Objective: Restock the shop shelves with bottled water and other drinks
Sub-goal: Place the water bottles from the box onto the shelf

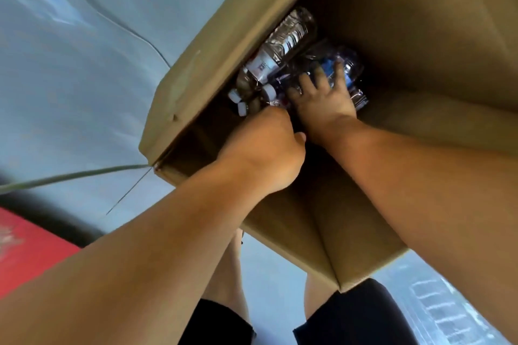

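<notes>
Right hand [322,105] lies flat, fingers spread, pressing on a clear plastic bottle with a blue label [343,70] at the bottom of the open brown cardboard box [213,47]. Left hand [269,148] is curled, fingers hidden; cannot tell whether it grips anything. Just at 10 o'clock of the right hand, a clear plastic water bottle with a white label [283,46] lies on its side, long axis 1-to-7 o'clock, white cap [268,91] pointing to 7. More white caps [235,96] beside it. Grey floor [84,64] around the box.
</notes>
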### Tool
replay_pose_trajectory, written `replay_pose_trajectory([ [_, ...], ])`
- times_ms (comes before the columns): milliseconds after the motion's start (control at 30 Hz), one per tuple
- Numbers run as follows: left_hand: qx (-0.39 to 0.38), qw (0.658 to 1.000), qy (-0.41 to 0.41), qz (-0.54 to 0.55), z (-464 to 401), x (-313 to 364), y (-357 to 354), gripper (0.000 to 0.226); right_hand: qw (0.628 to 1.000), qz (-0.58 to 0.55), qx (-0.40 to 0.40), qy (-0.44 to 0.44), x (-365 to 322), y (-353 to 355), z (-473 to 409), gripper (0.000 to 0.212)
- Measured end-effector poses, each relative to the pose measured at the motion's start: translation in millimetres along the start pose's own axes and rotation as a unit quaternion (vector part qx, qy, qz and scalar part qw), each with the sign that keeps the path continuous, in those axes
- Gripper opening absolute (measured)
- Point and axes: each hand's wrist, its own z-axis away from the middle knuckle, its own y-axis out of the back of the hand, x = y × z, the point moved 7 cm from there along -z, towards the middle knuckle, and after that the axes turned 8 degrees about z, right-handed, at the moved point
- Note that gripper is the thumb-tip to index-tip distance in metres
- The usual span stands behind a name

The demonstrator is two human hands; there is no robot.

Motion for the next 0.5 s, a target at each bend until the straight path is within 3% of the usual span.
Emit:
replay_pose_trajectory([
  [100, 0.006, 1.0, 0.01, -0.007, 3, 0, 1, 0.035, 1.0, 0.02, 0.017, -0.002, 3, 7, 2, 0.057],
  [167, 0.006, 1.0, 0.019, -0.001, 6, 0, 0, 0.033, 0.999, 0.032, 0.019, 0.009, 5, 13, 3, 0.053],
  [333, 0.007, 1.0, 0.024, 0.008, 18, 11, 0, 0.029, 0.997, 0.047, -0.012, 0.051, 16, 30, 3, 0.066],
  [500, 0.037, 0.999, 0.028, -0.003, 30, 19, 2, 0.039, 0.996, -0.058, 0.034, 0.057, 39, 47, 25, 0.078],
])
